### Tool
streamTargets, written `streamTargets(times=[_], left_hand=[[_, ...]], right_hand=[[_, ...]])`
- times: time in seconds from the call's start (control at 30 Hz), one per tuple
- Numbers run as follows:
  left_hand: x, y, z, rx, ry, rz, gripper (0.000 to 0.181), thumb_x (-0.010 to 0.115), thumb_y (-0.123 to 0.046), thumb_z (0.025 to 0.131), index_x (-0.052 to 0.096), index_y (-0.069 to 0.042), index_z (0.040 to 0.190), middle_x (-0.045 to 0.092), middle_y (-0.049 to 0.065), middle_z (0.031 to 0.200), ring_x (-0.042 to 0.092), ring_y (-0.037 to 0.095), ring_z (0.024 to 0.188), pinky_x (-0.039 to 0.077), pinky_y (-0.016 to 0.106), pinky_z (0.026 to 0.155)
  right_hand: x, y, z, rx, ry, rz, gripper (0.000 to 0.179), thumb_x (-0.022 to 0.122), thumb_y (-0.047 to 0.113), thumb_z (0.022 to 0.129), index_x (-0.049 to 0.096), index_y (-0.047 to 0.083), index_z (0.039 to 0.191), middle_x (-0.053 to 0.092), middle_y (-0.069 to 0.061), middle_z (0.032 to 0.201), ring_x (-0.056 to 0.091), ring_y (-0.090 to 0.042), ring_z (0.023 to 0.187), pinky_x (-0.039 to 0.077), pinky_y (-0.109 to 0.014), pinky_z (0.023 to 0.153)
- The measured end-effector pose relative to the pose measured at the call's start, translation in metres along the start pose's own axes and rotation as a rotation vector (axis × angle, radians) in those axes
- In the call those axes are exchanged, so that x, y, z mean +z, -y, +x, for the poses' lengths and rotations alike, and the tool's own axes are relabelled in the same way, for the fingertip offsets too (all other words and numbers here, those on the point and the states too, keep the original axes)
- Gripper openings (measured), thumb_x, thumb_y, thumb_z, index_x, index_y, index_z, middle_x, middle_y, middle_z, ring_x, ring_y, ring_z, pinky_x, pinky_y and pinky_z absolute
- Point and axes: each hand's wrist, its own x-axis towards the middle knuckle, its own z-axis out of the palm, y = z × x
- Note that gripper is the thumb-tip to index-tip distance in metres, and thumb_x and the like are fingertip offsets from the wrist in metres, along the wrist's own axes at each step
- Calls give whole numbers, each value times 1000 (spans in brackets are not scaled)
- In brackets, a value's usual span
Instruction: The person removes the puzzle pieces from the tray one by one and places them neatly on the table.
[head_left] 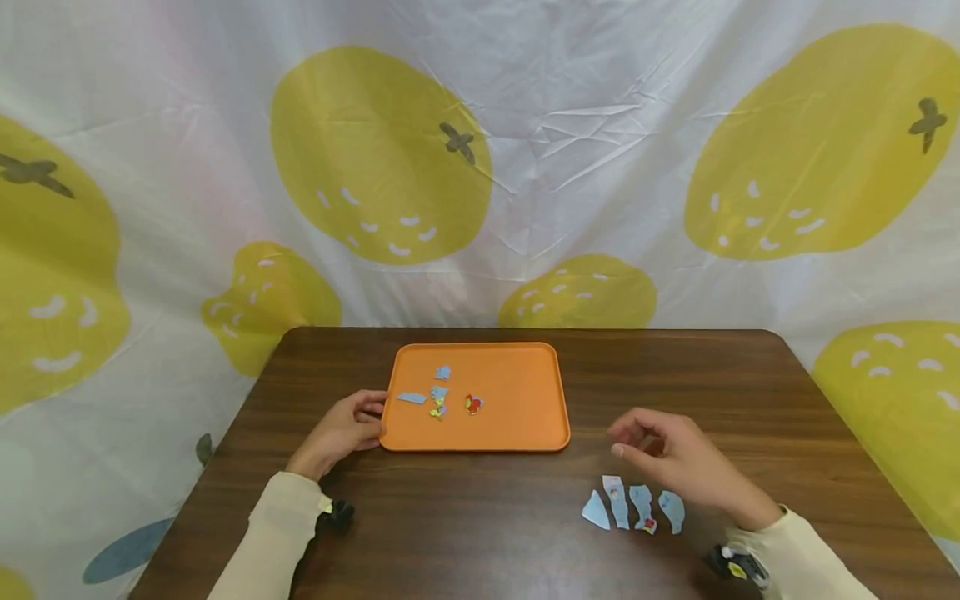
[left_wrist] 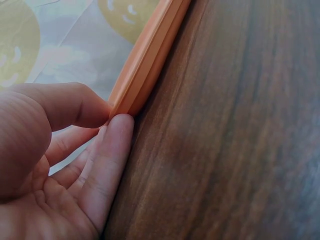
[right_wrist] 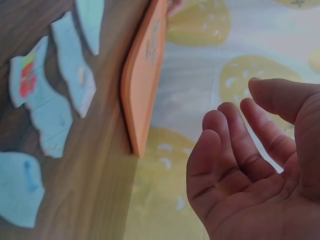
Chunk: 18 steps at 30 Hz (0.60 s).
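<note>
My left hand (head_left: 345, 429) pinches the left edge of an orange tray (head_left: 517, 375) between thumb and fingers; in the left wrist view the thumb (left_wrist: 75, 102) meets the tray rim (left_wrist: 145, 65). Small torn paper pieces lie on the tray, among them a pale blue strip (head_left: 412, 398) and a red piece (head_left: 473, 404). My right hand (head_left: 678, 458) hovers over the table right of the tray, fingers loosely bent and holding nothing. Just below it lie several light blue paper pieces: a triangle (head_left: 596, 510), two wavy strips (head_left: 616, 502) and a rounded one (head_left: 672, 511).
A dark wooden table (head_left: 450, 525) carries everything. Behind it hangs a white cloth (head_left: 585, 167) printed with yellow fruit. Dark wrist devices (head_left: 341, 515) sit at both cuffs.
</note>
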Motion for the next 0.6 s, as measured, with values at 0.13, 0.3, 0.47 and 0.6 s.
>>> streamTargets(times=[0.13, 0.3, 0.47, 0.6], left_hand=[[0, 0, 0, -7, -7, 5, 60, 67, 2, 87, 51, -14, 143, 50, 16, 128, 61, 23, 98, 60, 37, 78], [0, 0, 1, -7, -8, 6, 60, 67, 2, 87, 51, -14, 142, 51, 16, 127, 61, 23, 98, 60, 37, 78], [0, -1, 1, -8, -5, 3, 61, 67, 2, 86, 51, -14, 142, 51, 16, 126, 61, 23, 98, 60, 36, 77], [1, -1, 1, -5, -7, 2, 60, 67, 2, 86, 51, -13, 142, 50, 17, 126, 61, 23, 98, 60, 37, 77]], right_hand=[[2, 7, 7, -44, -3, 10, 12, 71, 23, 92, 67, 30, 101, 67, 11, 83, 62, -7, 75, 53, -26, 59], [4, 14, 16, -79, 5, 32, 12, 70, 23, 93, 67, 27, 104, 68, 7, 85, 62, -9, 75, 53, -26, 59], [6, 20, 24, -70, 8, 51, 13, 69, 24, 94, 67, 26, 107, 69, 3, 88, 62, -9, 77, 54, -26, 61], [7, 24, 29, -59, 5, 55, 14, 68, 26, 94, 67, 27, 108, 69, 2, 89, 62, -10, 78, 54, -27, 63]])
